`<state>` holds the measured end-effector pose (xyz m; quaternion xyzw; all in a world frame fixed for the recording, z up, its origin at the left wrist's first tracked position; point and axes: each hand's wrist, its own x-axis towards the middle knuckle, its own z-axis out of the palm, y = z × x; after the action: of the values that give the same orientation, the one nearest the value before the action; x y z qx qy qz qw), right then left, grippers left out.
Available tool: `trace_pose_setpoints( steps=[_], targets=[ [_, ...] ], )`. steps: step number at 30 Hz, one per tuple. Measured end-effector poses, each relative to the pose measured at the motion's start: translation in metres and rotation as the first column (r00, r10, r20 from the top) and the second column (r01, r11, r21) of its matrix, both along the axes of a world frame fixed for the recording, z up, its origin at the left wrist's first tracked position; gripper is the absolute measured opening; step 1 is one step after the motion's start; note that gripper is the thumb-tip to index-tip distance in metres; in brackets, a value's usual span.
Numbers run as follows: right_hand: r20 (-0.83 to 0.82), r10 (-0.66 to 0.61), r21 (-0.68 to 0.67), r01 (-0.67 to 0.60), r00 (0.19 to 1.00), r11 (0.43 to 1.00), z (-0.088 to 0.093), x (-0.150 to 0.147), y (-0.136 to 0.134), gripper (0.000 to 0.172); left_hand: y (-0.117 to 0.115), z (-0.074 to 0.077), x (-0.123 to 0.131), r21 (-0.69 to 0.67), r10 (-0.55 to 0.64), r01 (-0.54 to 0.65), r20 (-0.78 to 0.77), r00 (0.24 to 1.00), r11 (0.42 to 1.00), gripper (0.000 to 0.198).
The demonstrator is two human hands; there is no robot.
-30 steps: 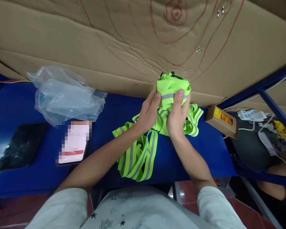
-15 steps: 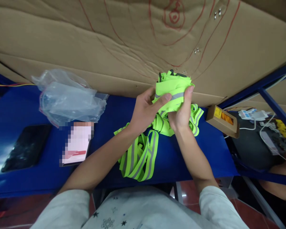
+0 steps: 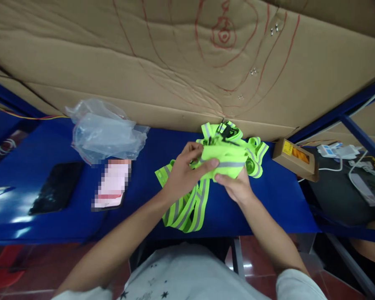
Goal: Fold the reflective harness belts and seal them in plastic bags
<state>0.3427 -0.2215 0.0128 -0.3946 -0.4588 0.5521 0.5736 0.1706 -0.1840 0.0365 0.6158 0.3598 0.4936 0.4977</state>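
A neon yellow-green reflective vest (image 3: 228, 156) with grey stripes is bunched up between both hands above the blue table (image 3: 275, 208). My left hand (image 3: 183, 175) grips its left side, thumb pressed on top of the folded bundle. My right hand (image 3: 237, 187) holds the bundle from underneath, fingers curled around the fabric. More straps of the same vest (image 3: 187, 208) trail down on the table toward me. A small black clip pokes out at the top of the bundle.
A crumpled clear plastic bag (image 3: 104, 133) lies at the back left. A phone (image 3: 112, 187) and a black phone (image 3: 58, 191) lie left of my hands. A small cardboard box (image 3: 295, 158) sits at the right edge. A cardboard sheet (image 3: 175, 62) forms the back wall.
Both hands have lowered the folded vest from in front of the cardboard toward the table. The right hand has shifted from the side of the bundle to beneath it.
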Motion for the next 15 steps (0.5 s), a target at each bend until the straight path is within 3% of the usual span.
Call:
trace_pose_setpoints(
  steps=[2,4,6,8,10,12,15],
  targets=[
    [-0.080,-0.057,-0.127,0.047,0.995,0.991,-0.016,-0.011,-0.023,0.066,-0.022,-0.017,-0.004,-0.084,-0.004,0.002,-0.014,1.000,0.996,0.042],
    [-0.168,-0.196,-0.209,0.159,0.966,0.965,-0.034,-0.026,-0.043,0.068,-0.044,-0.036,-0.003,-0.149,0.100,-0.099,-0.001,0.995,0.984,0.039],
    [-0.176,-0.265,-0.227,0.223,0.948,0.948,-0.051,-0.040,-0.059,0.066,-0.064,-0.051,0.002,-0.209,0.228,-0.219,0.021,0.973,0.953,0.038],
    [-0.111,-0.292,-0.207,0.265,0.950,0.942,-0.066,-0.047,-0.070,0.064,-0.077,-0.059,0.005,-0.278,0.268,-0.242,0.057,0.962,0.929,0.038],
    [-0.031,-0.319,-0.185,0.308,0.947,0.933,-0.077,-0.045,-0.076,0.063,-0.082,-0.058,0.003,-0.361,0.168,-0.117,0.113,0.979,0.925,0.039],
    [0.029,-0.346,-0.170,0.346,0.938,0.923,-0.084,-0.037,-0.079,0.061,-0.078,-0.050,-0.007,-0.400,-0.028,0.078,0.129,0.991,0.913,0.040],
    [0.086,-0.374,-0.143,0.383,0.923,0.913,-0.089,-0.025,-0.080,0.061,-0.066,-0.034,-0.028,-0.357,-0.288,0.248,-0.063,0.955,0.901,0.040]
  ],
)
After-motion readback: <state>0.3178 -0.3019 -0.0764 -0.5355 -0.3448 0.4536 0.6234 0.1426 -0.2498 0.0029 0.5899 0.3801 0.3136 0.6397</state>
